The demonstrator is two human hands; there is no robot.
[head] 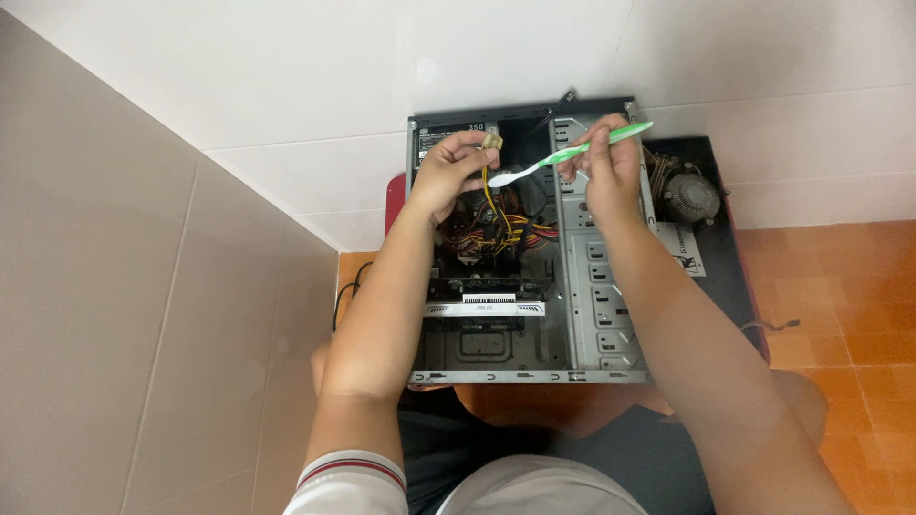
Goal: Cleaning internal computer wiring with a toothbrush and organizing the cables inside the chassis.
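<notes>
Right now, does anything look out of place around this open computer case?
Yes. A cooler fan lies outside the case, loose on the black panel to its right. The right hand holds a green toothbrush, an odd tool here, at a connector pinched in the left hand.

The person is wearing a white short-sleeved shirt, its fabric showing at the bottom edge of the view over the chest. The sleeve [351, 482] on the left arm is ending above the elbow in a ribbed cuff that is carrying a dark red stripe edged with thin dark lines. Both forearms are showing bare from there down, with no watch, band or ring showing on the left hand [447, 174] or the right hand [608, 167]. Below the shirt the person is wearing dark shorts, and both knees are showing bare
</notes>
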